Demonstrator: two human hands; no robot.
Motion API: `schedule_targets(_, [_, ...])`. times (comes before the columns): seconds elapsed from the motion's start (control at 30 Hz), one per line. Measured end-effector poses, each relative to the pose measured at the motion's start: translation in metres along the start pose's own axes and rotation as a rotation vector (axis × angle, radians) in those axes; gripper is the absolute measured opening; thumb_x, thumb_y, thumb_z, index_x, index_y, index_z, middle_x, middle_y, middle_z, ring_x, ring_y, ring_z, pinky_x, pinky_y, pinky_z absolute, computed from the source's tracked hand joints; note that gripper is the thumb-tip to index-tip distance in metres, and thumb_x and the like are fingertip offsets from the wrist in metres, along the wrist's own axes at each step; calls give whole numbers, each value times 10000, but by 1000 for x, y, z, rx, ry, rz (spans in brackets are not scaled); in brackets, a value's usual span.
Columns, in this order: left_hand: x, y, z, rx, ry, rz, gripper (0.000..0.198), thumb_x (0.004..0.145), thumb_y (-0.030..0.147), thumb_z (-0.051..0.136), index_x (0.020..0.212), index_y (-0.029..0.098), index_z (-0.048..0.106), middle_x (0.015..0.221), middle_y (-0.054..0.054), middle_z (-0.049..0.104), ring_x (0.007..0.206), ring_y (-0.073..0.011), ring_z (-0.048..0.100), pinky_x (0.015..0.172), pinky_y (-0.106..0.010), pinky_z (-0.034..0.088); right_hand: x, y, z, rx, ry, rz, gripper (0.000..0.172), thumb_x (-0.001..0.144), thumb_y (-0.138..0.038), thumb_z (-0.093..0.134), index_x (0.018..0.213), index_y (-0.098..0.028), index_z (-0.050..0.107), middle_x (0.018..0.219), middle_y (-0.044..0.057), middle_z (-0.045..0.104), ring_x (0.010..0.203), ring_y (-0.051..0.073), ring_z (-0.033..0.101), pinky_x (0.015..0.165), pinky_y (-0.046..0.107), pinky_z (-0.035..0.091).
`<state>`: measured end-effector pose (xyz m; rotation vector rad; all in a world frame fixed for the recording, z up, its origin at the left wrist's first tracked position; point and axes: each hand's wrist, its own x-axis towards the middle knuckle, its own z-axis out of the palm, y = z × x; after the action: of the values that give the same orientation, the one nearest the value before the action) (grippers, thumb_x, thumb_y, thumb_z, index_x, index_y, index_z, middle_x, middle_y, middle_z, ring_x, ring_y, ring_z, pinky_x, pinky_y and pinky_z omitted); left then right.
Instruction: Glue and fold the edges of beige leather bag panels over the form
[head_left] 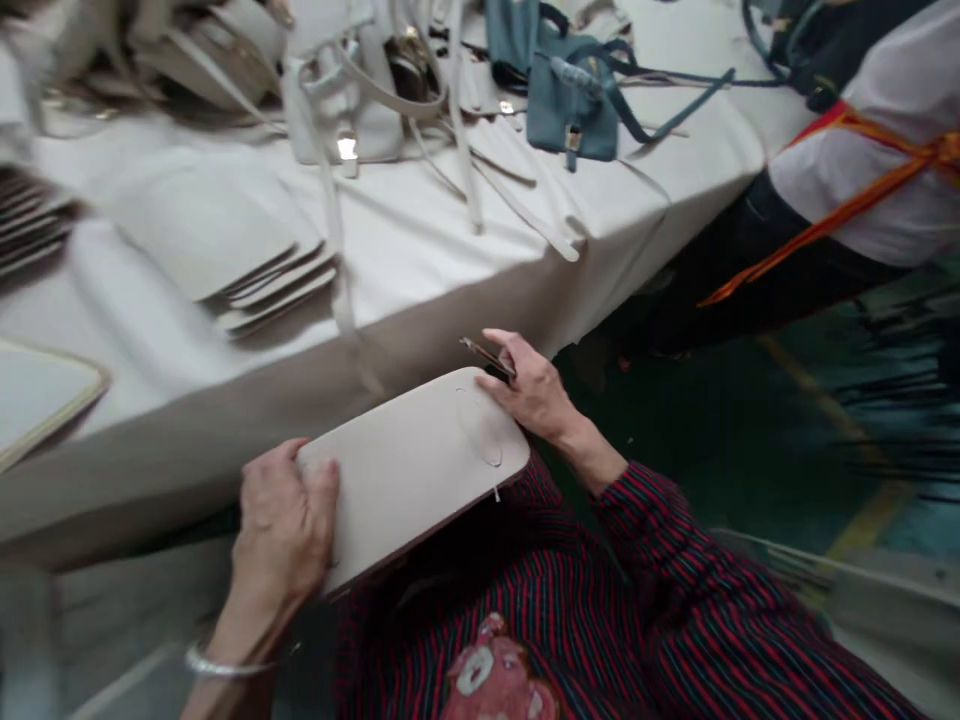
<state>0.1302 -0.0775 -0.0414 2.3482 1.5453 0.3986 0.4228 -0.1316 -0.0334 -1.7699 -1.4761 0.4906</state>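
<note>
On the lap, just below the tabletop (420, 250) edge, rests a beige leather panel (412, 465), running from 7 toward 2 o'clock. The left hand (281, 525) clamps its 7 o'clock end, fingers curled over it, seemingly to steady it. The right hand (529, 390) presses the 2 o'clock corner while pinching a thin tool (486, 355), probably kept ready. A stack of panels (255, 270) sits at 10 o'clock, a teal bag (574, 100) at 12, and a co-worker (862, 180) stands at 2.

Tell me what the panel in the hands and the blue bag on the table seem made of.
Panel: probably leather or leatherette; matte beige, holds flat, dark cut edge. Blue bag: likely similar, smooth teal, soft folds, shiny metal clasp.
</note>
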Motion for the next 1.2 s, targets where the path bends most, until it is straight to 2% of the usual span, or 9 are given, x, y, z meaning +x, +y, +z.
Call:
schedule_targets(0.2, [1, 11, -5, -190, 30, -148, 476, 926, 438, 383, 1250, 102, 476, 1219, -174, 484, 1184, -322, 433, 1068, -548, 339, -23, -83, 39, -600, -503, -410, 504, 915, -149, 407, 1416, -133, 449, 940, 122, 691, 742, 201, 634, 640, 289, 460])
schedule_targets(0.37, [-20, -11, -5, -430, 66, -157, 515, 962, 436, 347, 1403, 170, 339, 1345, -121, 472, 1260, -214, 463, 1077, -374, 393, -26, -90, 67, -739, -461, -389, 553, 892, -153, 419, 1445, -148, 423, 903, 121, 721, 700, 219, 654, 617, 301, 441])
schedule_targets(0.53, [-79, 10, 16, -782, 297, -452, 543, 956, 427, 407, 1443, 205, 311, 1417, -117, 408, 1332, -229, 400, 1126, -400, 328, -31, -77, 70, -738, -337, -465, 504, 906, -190, 446, 1407, -177, 488, 833, 109, 724, 647, 203, 639, 596, 286, 396])
schedule_targets(0.63, [-90, 27, 25, -829, 409, -509, 489, 983, 380, 329, 1444, 216, 332, 1395, -107, 411, 1332, -214, 385, 1144, -404, 293, -29, -87, 69, -530, -263, -427, 388, 914, -227, 470, 1276, -173, 601, 756, 90, 698, 613, 187, 608, 582, 281, 384])
schedule_targets(0.7, [-89, 30, 26, -847, 419, -491, 490, 986, 367, 319, 1450, 213, 327, 1401, -105, 401, 1337, -209, 376, 1146, -395, 291, -25, -105, 69, -147, -225, -351, 211, 920, -258, 490, 975, -188, 681, 672, 48, 635, 573, 160, 556, 562, 273, 383])
schedule_targets(0.77, [-88, 27, 25, -856, 407, -484, 488, 989, 361, 312, 1455, 216, 324, 1406, -98, 395, 1339, -203, 368, 1150, -386, 286, -21, -125, 75, 400, -130, -271, 309, 934, -298, 481, 645, -203, 534, 544, -14, 467, 489, 125, 439, 524, 266, 370])
schedule_targets(0.87, [-89, 22, 23, -858, 388, -482, 484, 993, 360, 294, 1456, 224, 330, 1408, -90, 388, 1338, -200, 365, 1153, -383, 281, -16, -146, 92, 1005, -108, -176, 465, 935, -336, 488, 534, -204, 292, 481, -72, 216, 407, 88, 239, 438, 243, 297])
schedule_targets(1.0, [-91, 20, 25, -866, 378, -472, 498, 994, 361, 284, 1469, 214, 309, 1429, -94, 366, 1355, -203, 343, 1166, -394, 259, -13, -145, 110, 1062, -287, -12, 462, 926, -299, 547, 531, -188, 335, 484, -76, 249, 413, 67, 225, 409, 225, 227])
schedule_targets(1.2, [-90, 14, 25, -907, 339, -435, 525, 989, 380, 288, 1481, 200, 287, 1420, -101, 377, 1350, -207, 350, 1164, -387, 255, -9, -134, 112, 1058, -202, 81, 476, 917, -349, 565, 537, -196, 320, 473, -87, 238, 386, 56, 198, 384, 220, 194])
